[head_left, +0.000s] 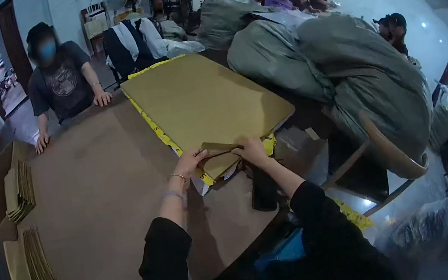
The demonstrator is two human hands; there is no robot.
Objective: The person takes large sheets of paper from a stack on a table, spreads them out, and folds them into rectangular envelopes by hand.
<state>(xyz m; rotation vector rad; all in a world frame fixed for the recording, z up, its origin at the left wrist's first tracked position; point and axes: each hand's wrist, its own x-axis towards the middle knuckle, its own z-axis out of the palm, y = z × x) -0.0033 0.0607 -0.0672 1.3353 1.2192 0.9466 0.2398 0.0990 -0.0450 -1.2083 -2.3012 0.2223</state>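
Observation:
My left hand (187,162) and my right hand (253,151) are closed on a brown kraft paper sheet (219,151) at the near end of a large stack. The gripped edge is lifted, with a dark gap beneath it. Whether it is one sheet or more, I cannot tell. The flat brown stack (202,99) lies on yellow printed wrapping (157,129), which shows along its left side and under its near corner. Just below my right hand, a dark phone-like object (263,192) rests near the table edge.
A brown-covered table (109,220) extends left, with folded brown paper bundles (18,191) at its far left. A masked person (58,79) leans on its far side. Large grey-green sacks (362,55) and a wooden chair (398,160) stand at right. Several people sit behind the sacks.

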